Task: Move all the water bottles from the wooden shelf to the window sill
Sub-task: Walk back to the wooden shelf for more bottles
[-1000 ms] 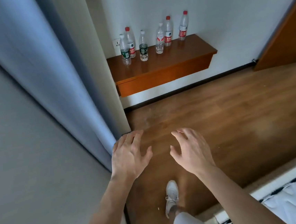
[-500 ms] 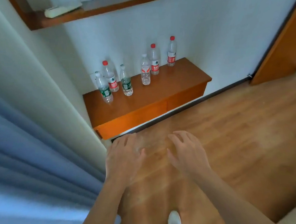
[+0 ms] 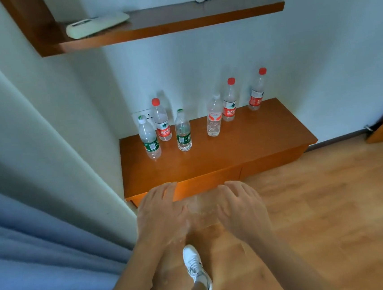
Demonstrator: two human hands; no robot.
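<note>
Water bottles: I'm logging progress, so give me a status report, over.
Open and empty: left hand, right hand, held out before the wooden shelf. Six water bottles upright on it, untouched. Nothing between hands and bottles.

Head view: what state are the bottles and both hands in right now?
Green-label bottles: upright, capped, on the wooden shelf.
Red-cap bottles: upright, capped, same shelf.
Swoosh-label bottle: upright, capped, same shelf.
Left hand: open, empty.
Right hand: open, empty.
</note>
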